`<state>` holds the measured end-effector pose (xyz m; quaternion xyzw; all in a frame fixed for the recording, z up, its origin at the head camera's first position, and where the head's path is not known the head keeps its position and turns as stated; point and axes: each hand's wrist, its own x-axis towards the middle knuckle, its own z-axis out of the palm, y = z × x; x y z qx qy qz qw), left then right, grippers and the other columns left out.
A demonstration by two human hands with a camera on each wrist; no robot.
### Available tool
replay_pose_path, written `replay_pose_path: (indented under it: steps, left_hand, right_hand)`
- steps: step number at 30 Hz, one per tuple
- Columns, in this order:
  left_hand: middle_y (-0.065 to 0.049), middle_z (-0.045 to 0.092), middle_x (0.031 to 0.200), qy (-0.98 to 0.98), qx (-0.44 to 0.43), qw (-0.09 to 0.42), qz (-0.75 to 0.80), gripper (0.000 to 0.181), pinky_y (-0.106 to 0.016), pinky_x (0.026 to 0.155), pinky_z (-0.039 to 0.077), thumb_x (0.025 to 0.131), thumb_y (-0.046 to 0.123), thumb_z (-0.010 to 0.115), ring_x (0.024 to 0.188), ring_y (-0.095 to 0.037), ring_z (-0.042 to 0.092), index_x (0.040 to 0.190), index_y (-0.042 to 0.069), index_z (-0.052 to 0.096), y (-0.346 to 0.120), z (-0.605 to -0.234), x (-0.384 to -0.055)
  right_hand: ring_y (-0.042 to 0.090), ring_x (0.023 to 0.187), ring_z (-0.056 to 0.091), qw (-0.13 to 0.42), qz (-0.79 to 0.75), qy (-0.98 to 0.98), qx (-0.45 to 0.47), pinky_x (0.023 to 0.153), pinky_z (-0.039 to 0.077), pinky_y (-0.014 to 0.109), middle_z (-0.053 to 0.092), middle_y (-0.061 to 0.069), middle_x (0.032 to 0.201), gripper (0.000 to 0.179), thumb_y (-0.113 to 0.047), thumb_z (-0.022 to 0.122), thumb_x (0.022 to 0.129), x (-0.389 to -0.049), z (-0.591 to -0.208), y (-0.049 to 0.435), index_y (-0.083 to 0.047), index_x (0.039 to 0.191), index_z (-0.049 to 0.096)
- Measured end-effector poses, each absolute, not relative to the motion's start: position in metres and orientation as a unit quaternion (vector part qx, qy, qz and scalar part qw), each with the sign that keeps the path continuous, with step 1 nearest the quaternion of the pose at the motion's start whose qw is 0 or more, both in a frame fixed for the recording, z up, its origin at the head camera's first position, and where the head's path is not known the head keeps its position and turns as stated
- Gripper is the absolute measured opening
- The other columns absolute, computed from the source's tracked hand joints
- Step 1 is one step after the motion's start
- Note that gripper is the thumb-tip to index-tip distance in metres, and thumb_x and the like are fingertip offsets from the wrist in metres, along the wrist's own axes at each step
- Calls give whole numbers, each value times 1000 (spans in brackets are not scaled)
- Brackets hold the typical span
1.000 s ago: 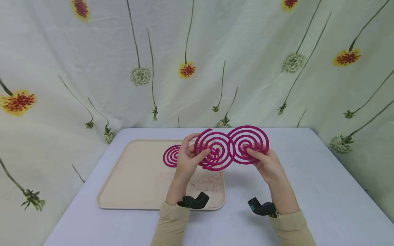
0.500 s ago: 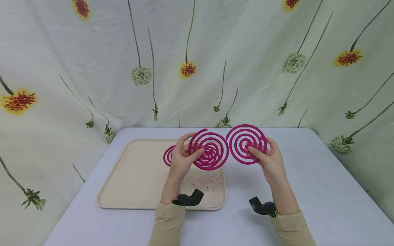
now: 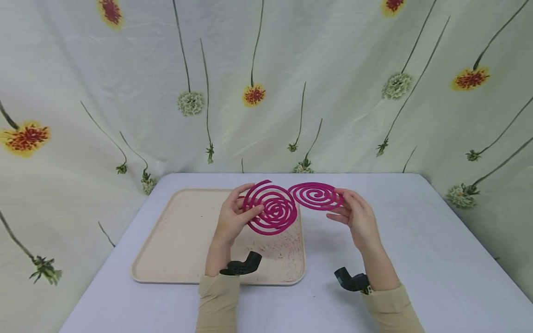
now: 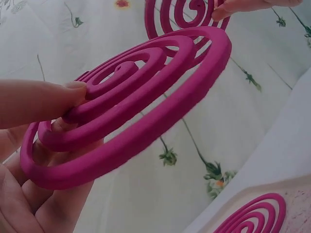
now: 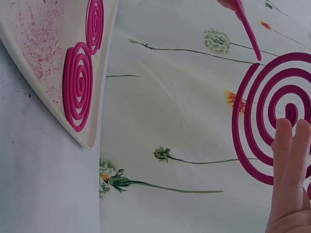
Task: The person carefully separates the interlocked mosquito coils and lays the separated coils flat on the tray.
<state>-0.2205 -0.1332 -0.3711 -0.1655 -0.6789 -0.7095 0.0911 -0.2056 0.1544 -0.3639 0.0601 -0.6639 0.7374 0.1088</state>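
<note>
My left hand [image 3: 231,217] pinches a magenta mosquito coil [image 4: 146,149] at its left side, thumb on the near face and fingers behind. In the head view that coil overlaps coils lying beyond it on the tray. My right hand [image 3: 360,215] holds a second mosquito coil [image 3: 315,195] by its right edge, tipped nearly flat, with some fingers stretched under it. Both coils are up off the table, their edges close together in the head view; whether they touch I cannot tell. More mosquito coils [image 5: 78,87] lie at the tray's edge in the right wrist view.
A beige tray [image 3: 179,245] with reddish crumbs lies on the white-covered table [image 3: 416,240], below and left of the hands. Another coil [image 5: 95,24] lies farther along it. A flower-print cloth [image 3: 345,115] hangs behind. Each wrist wears a black camera mount [image 3: 354,281].
The two coils, overlapping at first in the head view, have come apart. My left hand has moved left with its coil. The right hand's coil has tipped from facing the camera to nearly flat.
</note>
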Motion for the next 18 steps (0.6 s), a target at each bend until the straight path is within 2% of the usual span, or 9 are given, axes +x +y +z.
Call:
replay_pose_path:
  steps: [3,5,8,11,14,18]
  left_hand:
    - [-26,60,115,-687,-159,89,-704,56,-36,77,54,84,3,69,96,-26,66,134,8,45,-141,-373,-221]
    - [-24,61,115,-692,-149,84,-701,56,-36,77,54,84,3,69,97,-26,66,134,9,45,-147,-373,-220]
    - [-21,61,117,-702,-137,76,-695,55,-35,79,54,84,6,70,98,-24,65,133,11,46,-155,-375,-220]
    - [-21,61,118,-706,-137,67,-691,54,-34,81,53,84,8,70,99,-22,65,133,11,47,-164,-379,-220]
    - [-23,59,119,-705,-145,49,-693,53,-34,82,53,85,7,69,100,-23,65,133,9,47,-174,-384,-221]
    - [-23,58,122,-713,-137,16,-688,53,-34,84,52,85,7,68,104,-25,62,134,9,46,-186,-391,-221]
  right_hand:
    - [12,87,68,83,725,-679,85,74,55,30,66,9,109,39,-22,46,100,-199,-355,151,7,126,50]
    - [10,88,68,79,696,-708,94,74,55,29,66,13,109,36,-19,51,98,-199,-356,149,6,124,53]
    - [12,82,67,85,649,-749,106,71,56,27,68,19,100,33,-19,59,93,-201,-361,146,4,117,60]
    - [17,81,62,92,614,-774,122,68,56,25,65,16,93,29,-20,63,91,-203,-367,144,2,110,66]
    - [22,85,58,82,600,-784,138,68,55,26,61,14,97,26,-19,66,89,-207,-373,141,1,106,69]
    - [23,87,64,36,614,-776,141,73,56,29,65,14,105,31,-20,67,88,-211,-382,139,0,111,67]
